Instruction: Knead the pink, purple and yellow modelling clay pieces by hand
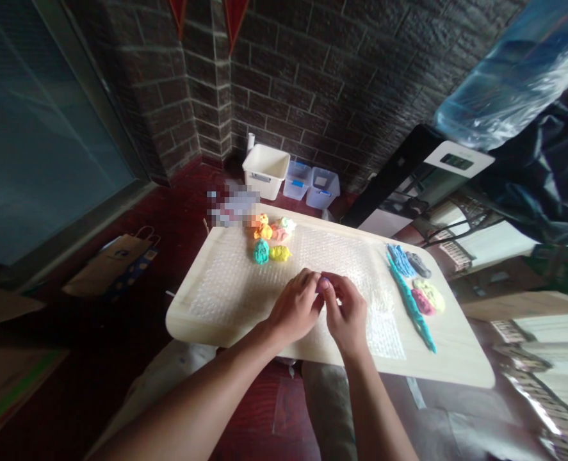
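Note:
Over the near middle of the table, my left hand point(297, 302) and my right hand point(347, 308) meet with fingers closed around a small purple piece of modelling clay point(323, 282). Most of the piece is hidden by my fingers. Beneath them lies a sheet of bubble wrap point(235, 288). Beyond my left hand sit a green clay lump point(261, 252), a yellow lump point(280, 253), an orange lump point(263, 230) and a whitish lump point(286, 225). To the right of my hands are a long teal clay roll point(411, 304), blue clay point(401, 261), grey clay point(417, 264), a pink lump point(422, 301) and pale yellow clay point(431, 293).
The light wooden table point(456, 352) has rounded corners. Behind it stand a white bin point(266, 169) and two clear plastic boxes point(323, 189) near a brick wall point(293, 83). A water dispenser point(394, 173) is at the back right. A paper bag point(108, 262) lies on the floor at left.

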